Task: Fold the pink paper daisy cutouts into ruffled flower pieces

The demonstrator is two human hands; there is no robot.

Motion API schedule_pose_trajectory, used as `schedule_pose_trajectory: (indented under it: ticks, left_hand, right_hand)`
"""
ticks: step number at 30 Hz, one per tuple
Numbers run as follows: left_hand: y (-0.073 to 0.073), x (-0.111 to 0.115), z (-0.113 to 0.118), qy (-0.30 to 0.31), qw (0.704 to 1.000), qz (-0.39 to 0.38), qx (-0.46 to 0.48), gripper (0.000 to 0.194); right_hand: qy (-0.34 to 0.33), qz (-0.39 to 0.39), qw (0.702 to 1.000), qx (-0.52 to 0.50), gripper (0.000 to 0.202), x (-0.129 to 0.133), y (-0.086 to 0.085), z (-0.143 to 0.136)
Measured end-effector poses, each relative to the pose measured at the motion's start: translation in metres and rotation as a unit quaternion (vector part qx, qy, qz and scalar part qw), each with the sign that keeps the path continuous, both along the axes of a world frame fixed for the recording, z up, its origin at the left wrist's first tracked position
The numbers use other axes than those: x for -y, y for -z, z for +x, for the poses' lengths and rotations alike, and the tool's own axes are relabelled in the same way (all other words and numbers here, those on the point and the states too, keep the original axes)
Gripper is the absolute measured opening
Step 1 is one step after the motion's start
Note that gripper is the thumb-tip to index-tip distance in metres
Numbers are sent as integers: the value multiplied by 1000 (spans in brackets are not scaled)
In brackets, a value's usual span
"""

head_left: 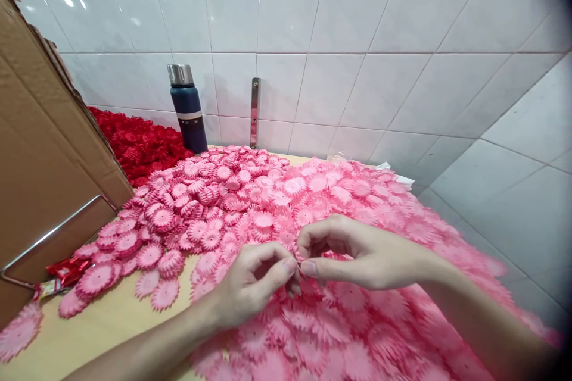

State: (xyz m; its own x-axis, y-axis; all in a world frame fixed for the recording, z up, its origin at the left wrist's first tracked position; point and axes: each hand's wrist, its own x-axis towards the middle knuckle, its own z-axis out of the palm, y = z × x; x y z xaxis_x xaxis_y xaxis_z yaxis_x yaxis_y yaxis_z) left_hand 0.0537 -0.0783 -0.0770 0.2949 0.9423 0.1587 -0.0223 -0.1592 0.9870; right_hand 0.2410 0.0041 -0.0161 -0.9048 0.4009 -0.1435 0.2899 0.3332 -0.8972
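Observation:
My left hand point(263, 277) and my right hand point(353, 253) meet at the fingertips above a broad heap of pink petal discs point(313, 333). Both hands are closed in a pinch, thumb against fingers. Something small and pinkish may sit between the fingertips, but the fingers hide it. The discs are round with scalloped edges, and some show a small dark hole in the middle. To the left, a pile of thicker, darker-edged pink discs point(163, 218) adjoins the paler heap.
A cardboard sheet or box point(53, 101) stands at the left, with a bent metal wire point(53, 235) and a red wrapper point(67, 271) by it. Behind are red petals point(138, 143), a blue bottle point(186, 110), a metal strip point(254, 110) and a tiled wall point(339, 6).

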Motion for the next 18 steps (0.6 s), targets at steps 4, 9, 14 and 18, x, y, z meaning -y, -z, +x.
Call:
schedule_pose_trajectory:
  ticks: [4, 9, 14, 18]
  left_hand:
    - [1, 0, 0, -5, 1000, 0, -11, 28]
    - [1, -1, 0, -1, 1000, 9, -16, 28]
    - [0, 1, -1, 5, 1000, 0, -7, 29]
    - [0, 1, -1, 19, 1000, -5, 15, 28]
  right_hand:
    - [-5, -8, 1000, -2, 10, 0, 0, 0]
    - [-3, 2, 1000, 11, 12, 0, 0, 1]
    - [-5, -6, 1000, 6, 15, -3, 1, 2]
    - [-8, 4, 1000, -2, 14, -2, 1, 2]
